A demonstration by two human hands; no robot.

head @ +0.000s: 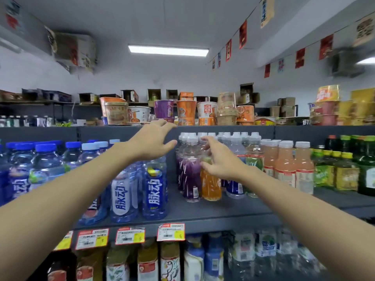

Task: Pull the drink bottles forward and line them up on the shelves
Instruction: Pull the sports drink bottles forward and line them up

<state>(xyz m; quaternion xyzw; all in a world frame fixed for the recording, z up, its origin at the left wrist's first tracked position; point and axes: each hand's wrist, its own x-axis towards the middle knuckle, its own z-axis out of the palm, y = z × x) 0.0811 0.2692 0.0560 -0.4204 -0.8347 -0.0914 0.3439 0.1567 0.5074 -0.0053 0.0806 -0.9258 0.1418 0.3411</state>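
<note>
Standing bottles: a purple bottle and an orange bottle stand upright side by side at the head of a white-capped cluster, set well back from the front edge.
Blue bottles: upright, white characters on blue labels, left of the purple bottle and nearer the front edge; a bare gap lies between the two groups.
Right hand: unclenched, fingers spread and slightly bent, thumb low. It lies in front of the orange bottle's neck and grasps nothing; whether the fingertips touch the bottle cannot be told.
Left hand: released, fingers fanned wide, raised over the tops of the blue bottles, holding nothing.
Shelf: dark grey board, middle tier, carrying all the bottles named above.
Pink bottles: white-capped row just right of the cluster.
Green bottles: far right, same tier.
Tags: red, white and yellow, fixed to the shelf's front edge.
Lower bottles: mixed, blurred, on the tier beneath.
Cups: noodle tubs stacked on the top tier.
Lamp: lit ceiling panel; pennants strung to its right.
</note>
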